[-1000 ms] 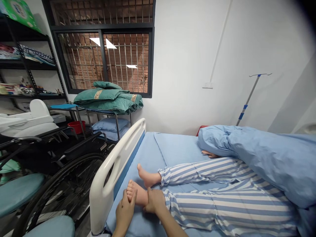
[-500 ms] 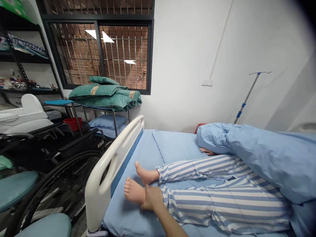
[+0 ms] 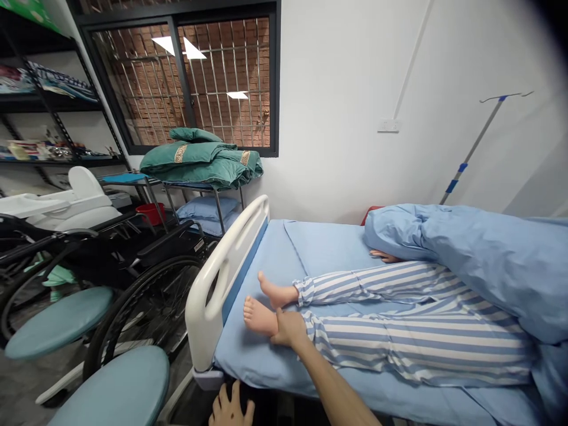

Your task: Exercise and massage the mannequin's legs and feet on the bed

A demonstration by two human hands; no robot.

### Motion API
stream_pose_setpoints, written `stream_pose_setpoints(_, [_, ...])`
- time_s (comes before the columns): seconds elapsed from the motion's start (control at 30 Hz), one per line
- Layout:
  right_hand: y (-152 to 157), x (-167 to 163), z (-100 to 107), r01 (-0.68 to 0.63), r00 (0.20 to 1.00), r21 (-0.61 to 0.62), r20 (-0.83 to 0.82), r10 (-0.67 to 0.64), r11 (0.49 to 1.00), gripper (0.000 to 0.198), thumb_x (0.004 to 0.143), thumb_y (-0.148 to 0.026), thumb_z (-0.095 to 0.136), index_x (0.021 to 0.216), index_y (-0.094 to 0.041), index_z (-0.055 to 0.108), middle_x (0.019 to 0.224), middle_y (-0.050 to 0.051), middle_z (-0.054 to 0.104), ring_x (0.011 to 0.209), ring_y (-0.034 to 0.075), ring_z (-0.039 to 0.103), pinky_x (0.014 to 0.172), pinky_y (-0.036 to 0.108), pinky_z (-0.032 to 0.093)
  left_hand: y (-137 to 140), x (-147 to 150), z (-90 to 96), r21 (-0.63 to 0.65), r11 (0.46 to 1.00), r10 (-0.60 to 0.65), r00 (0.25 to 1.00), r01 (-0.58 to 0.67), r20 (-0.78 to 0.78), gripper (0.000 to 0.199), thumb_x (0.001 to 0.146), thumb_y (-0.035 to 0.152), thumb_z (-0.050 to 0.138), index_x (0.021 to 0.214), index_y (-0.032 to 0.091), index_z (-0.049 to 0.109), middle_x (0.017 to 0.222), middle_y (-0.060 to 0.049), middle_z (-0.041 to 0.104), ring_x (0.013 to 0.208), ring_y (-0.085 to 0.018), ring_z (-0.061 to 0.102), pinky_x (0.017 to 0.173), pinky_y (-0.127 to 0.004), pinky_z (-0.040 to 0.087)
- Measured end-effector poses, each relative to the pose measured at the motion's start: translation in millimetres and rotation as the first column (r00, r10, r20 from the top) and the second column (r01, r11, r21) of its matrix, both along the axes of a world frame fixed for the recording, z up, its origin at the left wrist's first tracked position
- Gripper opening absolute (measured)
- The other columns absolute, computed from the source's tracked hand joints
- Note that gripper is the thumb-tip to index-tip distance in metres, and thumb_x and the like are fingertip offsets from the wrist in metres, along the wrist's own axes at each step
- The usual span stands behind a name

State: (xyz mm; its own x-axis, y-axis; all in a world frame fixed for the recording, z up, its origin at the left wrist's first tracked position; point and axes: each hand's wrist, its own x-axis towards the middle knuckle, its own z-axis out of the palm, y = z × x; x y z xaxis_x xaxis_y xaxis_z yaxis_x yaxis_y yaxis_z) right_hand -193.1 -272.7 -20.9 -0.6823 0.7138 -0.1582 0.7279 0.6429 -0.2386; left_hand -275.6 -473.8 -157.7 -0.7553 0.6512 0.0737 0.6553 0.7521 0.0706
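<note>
A figure in blue-and-white striped trousers lies on the bed, legs pointing left and both feet bare. My right hand is wrapped round the ankle of the nearer foot, thumb on top. The farther foot rests just behind it, toes up. Low in the view, my left hand shows with its fingers spread, over the dark space beside the bed's foot end, holding nothing. A blue quilt covers the figure's upper part; one of its hands peeks out from under the edge.
The white footboard stands left of the feet. Beyond it are a wheelchair and two teal round stools. Folded green bedding lies on a rack under the window. An IV pole rises behind the bed.
My left hand has come into view at the bottom. My right hand keeps its hold on the ankle. The view has shifted, so the bed sits higher and further right.
</note>
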Motion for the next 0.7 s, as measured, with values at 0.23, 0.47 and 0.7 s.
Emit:
stream_pose_setpoints(0.23, [-6.8,-0.1,0.7,-0.026,0.998,0.034,-0.051,0.027,0.999,0.069,0.054,-0.038,0.065,0.115,-0.013,0.044,0.089,0.011,0.062,0.077,0.027,0.058,0.067,0.036,0.042,-1.7,-2.2,8.8,-0.017,0.999,-0.033,0.999,0.034,0.02,0.045,0.077,0.03,0.039,0.118,0.018,0.053,0.12,-0.015,0.049,0.105,-0.029,0.045,0.077,-0.037,0.038])
stream_pose_setpoints(0.47, [-70.7,45.4,-20.9,0.034,0.925,0.343,-0.366,0.1,0.939,0.052,0.066,-0.022,0.048,0.118,-0.017,0.046,0.126,0.011,0.045,0.118,0.028,0.036,0.096,0.043,0.031,0.3,0.0,18.7,-0.03,0.999,-0.041,0.999,0.042,0.028,0.047,0.077,0.033,0.037,0.118,0.016,0.052,0.119,-0.017,0.048,0.103,-0.03,0.045,0.075,-0.038,0.037])
stream_pose_setpoints(0.7, [-102.9,80.7,-68.3,0.154,0.908,0.245,-0.418,-0.039,0.957,0.048,0.054,-0.035,0.053,0.099,-0.049,0.059,0.118,-0.004,0.054,0.113,0.028,0.047,0.071,0.042,0.049,-2.3,0.9,22.2,0.015,0.999,-0.053,0.998,0.052,0.028,0.045,0.077,0.033,0.037,0.115,0.015,0.054,0.117,-0.017,0.048,0.103,-0.03,0.044,0.077,-0.038,0.036])
